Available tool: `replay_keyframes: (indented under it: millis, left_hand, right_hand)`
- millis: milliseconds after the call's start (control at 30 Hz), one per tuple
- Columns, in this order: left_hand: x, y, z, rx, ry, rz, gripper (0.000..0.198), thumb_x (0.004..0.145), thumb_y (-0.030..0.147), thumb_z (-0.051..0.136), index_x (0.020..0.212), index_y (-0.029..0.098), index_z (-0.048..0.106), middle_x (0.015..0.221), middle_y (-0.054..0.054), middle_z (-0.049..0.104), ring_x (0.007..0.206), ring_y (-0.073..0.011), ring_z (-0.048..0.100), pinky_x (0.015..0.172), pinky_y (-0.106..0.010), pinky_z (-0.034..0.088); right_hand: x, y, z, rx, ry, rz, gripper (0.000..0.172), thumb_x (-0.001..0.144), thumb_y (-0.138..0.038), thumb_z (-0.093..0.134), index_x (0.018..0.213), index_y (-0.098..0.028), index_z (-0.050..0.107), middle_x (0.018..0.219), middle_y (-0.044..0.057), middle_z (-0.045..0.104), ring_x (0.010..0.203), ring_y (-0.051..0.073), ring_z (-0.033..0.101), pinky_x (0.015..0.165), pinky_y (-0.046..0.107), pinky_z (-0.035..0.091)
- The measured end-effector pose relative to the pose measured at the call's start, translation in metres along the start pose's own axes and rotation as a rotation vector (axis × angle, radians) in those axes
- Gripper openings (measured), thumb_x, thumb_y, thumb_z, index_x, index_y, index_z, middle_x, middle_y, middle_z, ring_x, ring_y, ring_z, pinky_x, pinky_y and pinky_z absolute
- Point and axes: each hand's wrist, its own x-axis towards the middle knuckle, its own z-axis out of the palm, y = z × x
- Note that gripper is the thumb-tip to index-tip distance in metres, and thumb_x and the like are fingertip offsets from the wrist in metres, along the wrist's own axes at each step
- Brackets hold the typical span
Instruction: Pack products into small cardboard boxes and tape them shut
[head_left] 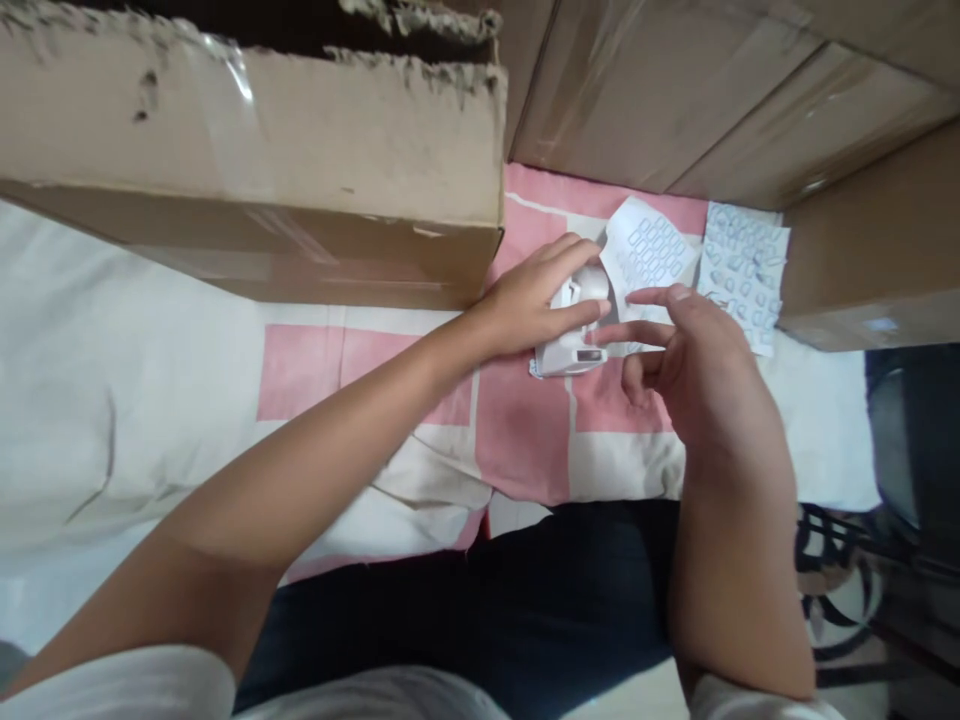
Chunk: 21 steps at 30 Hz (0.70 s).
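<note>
A small white plastic dispenser-like device (574, 345) with a rounded roll-like part rests on the pink and white cloth; its exact kind is partly hidden by my fingers. My left hand (536, 295) is wrapped around it from the left, with thumb and fingers on its top and sides. Just right of the device hovers my right hand (694, 360), its fingers apart and bent, the fingertips close to the device's right end. Whether they touch it I cannot tell. Behind my right fingers lies a white sheet with blue-outlined rounded rectangles (652, 245).
A second sheet with blue-outlined shapes (742, 265) lies farther right. One large cardboard box (360, 150) with a torn upper edge stands at the left. Taped cardboard (675, 90) walls the back, and another box (877, 240) stands at the right. The cloth (525, 440) covers the surface.
</note>
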Motion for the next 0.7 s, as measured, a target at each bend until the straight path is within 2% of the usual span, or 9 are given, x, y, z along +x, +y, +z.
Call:
replay_keyframes:
  millis: [200,267,333,433,500,700]
  left_hand:
    - [-0.001,0.000,0.000,0.007,0.009,-0.013,0.040,0.095,0.055,0.055,0.114,0.021,0.058,0.117,-0.010,0.058,0.113,-0.0296,0.057,0.101,-0.042,0.044]
    - [-0.002,0.002,-0.001,0.006,-0.010,0.001,0.042,0.094,0.056,0.058,0.118,0.022,0.057,0.121,-0.010,0.057,0.118,-0.0307,0.056,0.104,-0.045,0.044]
    - [-0.003,0.005,-0.003,0.007,-0.049,0.051,0.056,0.086,0.061,0.068,0.127,0.025,0.054,0.131,-0.012,0.053,0.129,-0.0335,0.050,0.109,-0.048,0.042]
    - [-0.006,0.009,-0.003,0.035,-0.101,0.100,0.091,0.065,0.065,0.085,0.138,0.025,0.048,0.146,-0.015,0.041,0.142,-0.0399,0.037,0.116,-0.054,0.036]
    - [-0.008,0.012,-0.003,0.068,-0.123,0.091,0.101,0.058,0.064,0.089,0.141,0.026,0.047,0.150,-0.015,0.038,0.145,-0.0422,0.034,0.117,-0.057,0.034]
    - [-0.009,0.014,-0.003,0.148,-0.165,0.101,0.093,0.066,0.062,0.083,0.144,0.029,0.045,0.144,-0.012,0.043,0.142,-0.0407,0.039,0.114,-0.057,0.037]
  right_hand:
    - [0.002,-0.007,0.010,0.102,-0.068,0.110,0.040,0.083,-0.057,0.067,0.104,-0.025,0.058,0.080,0.004,0.076,0.031,0.009,0.040,0.032,0.025,0.029]
    - [0.003,-0.007,0.011,0.145,-0.068,0.141,0.037,0.080,-0.052,0.068,0.101,-0.024,0.057,0.076,0.003,0.075,0.030,0.008,0.038,0.031,0.025,0.025]
    - [0.002,-0.006,0.010,0.189,-0.057,0.158,0.032,0.079,-0.046,0.068,0.098,-0.024,0.057,0.074,0.002,0.075,0.029,0.008,0.038,0.031,0.024,0.024]
    - [-0.002,-0.004,0.008,0.193,-0.035,0.144,0.026,0.076,-0.039,0.070,0.093,-0.024,0.056,0.073,0.002,0.075,0.029,0.007,0.037,0.032,0.024,0.024]
    - [-0.006,-0.003,0.007,0.174,-0.012,0.125,0.025,0.075,-0.036,0.072,0.091,-0.025,0.056,0.075,0.002,0.076,0.030,0.006,0.035,0.032,0.024,0.023]
    - [-0.019,0.001,0.008,0.109,0.052,0.014,0.032,0.072,-0.033,0.080,0.090,-0.027,0.054,0.079,-0.002,0.075,0.033,0.003,0.027,0.034,0.023,0.018]
